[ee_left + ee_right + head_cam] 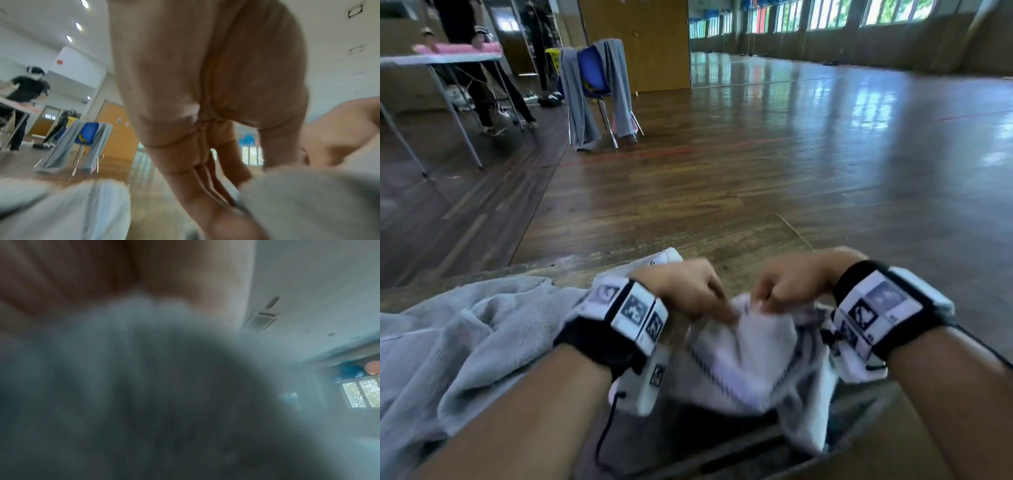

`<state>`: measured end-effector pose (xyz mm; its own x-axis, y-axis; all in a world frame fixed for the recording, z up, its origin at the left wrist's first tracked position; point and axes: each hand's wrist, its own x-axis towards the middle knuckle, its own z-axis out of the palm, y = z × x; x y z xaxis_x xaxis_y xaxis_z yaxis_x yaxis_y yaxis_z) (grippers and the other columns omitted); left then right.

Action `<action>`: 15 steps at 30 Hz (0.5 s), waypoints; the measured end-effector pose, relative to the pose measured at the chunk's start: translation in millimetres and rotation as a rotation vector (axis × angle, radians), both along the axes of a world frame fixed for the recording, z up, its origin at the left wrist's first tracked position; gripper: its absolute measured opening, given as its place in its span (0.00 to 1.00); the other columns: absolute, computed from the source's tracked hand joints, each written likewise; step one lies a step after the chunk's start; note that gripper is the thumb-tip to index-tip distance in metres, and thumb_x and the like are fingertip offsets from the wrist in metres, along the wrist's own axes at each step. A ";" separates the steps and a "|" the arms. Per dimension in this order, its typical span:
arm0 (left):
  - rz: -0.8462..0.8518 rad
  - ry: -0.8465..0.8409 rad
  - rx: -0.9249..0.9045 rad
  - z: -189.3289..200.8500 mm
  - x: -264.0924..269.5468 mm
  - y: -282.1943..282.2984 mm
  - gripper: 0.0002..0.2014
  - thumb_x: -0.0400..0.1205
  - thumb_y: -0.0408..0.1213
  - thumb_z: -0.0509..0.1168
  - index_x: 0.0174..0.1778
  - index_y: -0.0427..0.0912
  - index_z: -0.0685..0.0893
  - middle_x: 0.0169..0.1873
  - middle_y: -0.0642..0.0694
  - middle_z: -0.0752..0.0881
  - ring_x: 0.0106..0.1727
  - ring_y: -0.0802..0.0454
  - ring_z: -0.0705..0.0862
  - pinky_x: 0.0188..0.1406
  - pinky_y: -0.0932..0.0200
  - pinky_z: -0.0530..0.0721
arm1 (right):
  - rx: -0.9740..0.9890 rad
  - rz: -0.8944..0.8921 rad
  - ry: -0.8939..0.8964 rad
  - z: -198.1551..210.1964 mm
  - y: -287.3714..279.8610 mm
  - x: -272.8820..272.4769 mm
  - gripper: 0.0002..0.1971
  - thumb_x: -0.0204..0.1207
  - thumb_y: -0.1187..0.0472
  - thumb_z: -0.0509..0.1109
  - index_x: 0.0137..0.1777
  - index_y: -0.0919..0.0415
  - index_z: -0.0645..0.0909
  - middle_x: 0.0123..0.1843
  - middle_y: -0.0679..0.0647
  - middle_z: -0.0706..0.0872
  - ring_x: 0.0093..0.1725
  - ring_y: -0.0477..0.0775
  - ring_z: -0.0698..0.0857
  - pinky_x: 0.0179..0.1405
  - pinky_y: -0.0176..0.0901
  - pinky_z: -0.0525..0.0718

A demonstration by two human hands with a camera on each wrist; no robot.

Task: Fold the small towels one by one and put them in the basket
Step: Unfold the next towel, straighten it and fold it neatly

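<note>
Centrally, a white towel (743, 356) with dark striped borders is pinched at its upper edge by the left hand (681, 287) and the right hand (794, 281), fingers curled. It is held above a dark basket (774, 445). A grey towel (458, 342) lies crumpled to the left.

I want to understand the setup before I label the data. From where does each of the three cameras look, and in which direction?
Head: worn on the head, looks forward and down at both forearms, the left hand and right hand gripping a white towel; wooden floor beyond.
Left wrist: looks along the palm to the fingers; the towel below is blurred.
Right wrist: almost covered by blurred cloth; ceiling and windows at right.
Shared: head and left wrist views both show the blue chair draped with grey cloth.
</note>
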<state>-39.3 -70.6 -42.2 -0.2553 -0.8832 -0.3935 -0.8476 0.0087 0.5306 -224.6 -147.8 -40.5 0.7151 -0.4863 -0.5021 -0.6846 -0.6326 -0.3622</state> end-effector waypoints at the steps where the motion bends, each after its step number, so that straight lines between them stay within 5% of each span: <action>1: 0.051 0.012 -0.146 10.4 5.3 -12.3 0.10 0.78 0.48 0.75 0.38 0.45 0.93 0.33 0.49 0.89 0.33 0.58 0.82 0.35 0.61 0.81 | -0.140 -0.029 -0.143 5.5 -15.4 3.3 0.11 0.82 0.57 0.73 0.37 0.48 0.88 0.28 0.33 0.86 0.34 0.39 0.82 0.45 0.46 0.82; 3: 0.237 0.033 -0.505 27.5 18.9 -36.1 0.12 0.81 0.43 0.72 0.39 0.37 0.91 0.35 0.43 0.89 0.34 0.54 0.82 0.33 0.59 0.78 | -0.359 -0.212 -0.606 12.6 -40.6 7.6 0.09 0.80 0.56 0.74 0.38 0.53 0.89 0.35 0.39 0.90 0.37 0.45 0.85 0.46 0.49 0.85; 5: 0.484 -0.010 -0.887 34.0 38.0 -52.3 0.11 0.82 0.39 0.68 0.38 0.36 0.88 0.39 0.39 0.89 0.42 0.45 0.86 0.39 0.55 0.79 | -0.562 -0.377 -1.050 13.5 -57.1 7.1 0.07 0.78 0.54 0.73 0.39 0.46 0.85 0.42 0.37 0.89 0.43 0.31 0.85 0.48 0.28 0.83; 7: 0.688 0.040 -1.077 31.6 57.2 -56.0 0.09 0.83 0.42 0.69 0.47 0.40 0.91 0.43 0.45 0.90 0.44 0.50 0.87 0.41 0.63 0.81 | -0.759 -0.553 -1.173 8.1 -73.1 1.7 0.06 0.79 0.55 0.73 0.43 0.41 0.85 0.46 0.38 0.84 0.47 0.28 0.83 0.43 0.18 0.75; 10: 0.906 0.358 -1.056 21.4 74.6 -58.5 0.04 0.82 0.45 0.71 0.44 0.51 0.90 0.41 0.53 0.90 0.36 0.61 0.84 0.39 0.66 0.83 | -0.766 -0.840 -1.142 -8.5 -93.1 -10.3 0.07 0.78 0.50 0.76 0.53 0.46 0.91 0.47 0.49 0.88 0.46 0.49 0.87 0.47 0.37 0.80; 13: 1.093 0.800 -0.838 9.8 74.6 -56.4 0.06 0.83 0.41 0.71 0.40 0.51 0.86 0.39 0.46 0.89 0.28 0.51 0.86 0.38 0.51 0.90 | -0.527 -0.969 -1.206 -22.2 -96.8 -15.6 0.06 0.79 0.53 0.76 0.52 0.50 0.92 0.37 0.50 0.92 0.32 0.49 0.89 0.41 0.46 0.90; 15: 1.104 0.917 -0.733 -1.5 67.5 -56.2 0.06 0.85 0.38 0.69 0.41 0.46 0.86 0.41 0.38 0.90 0.31 0.44 0.89 0.39 0.48 0.92 | -0.359 -1.053 -1.266 -27.1 -99.7 -19.7 0.03 0.81 0.58 0.75 0.51 0.53 0.90 0.37 0.55 0.93 0.30 0.51 0.92 0.36 0.47 0.93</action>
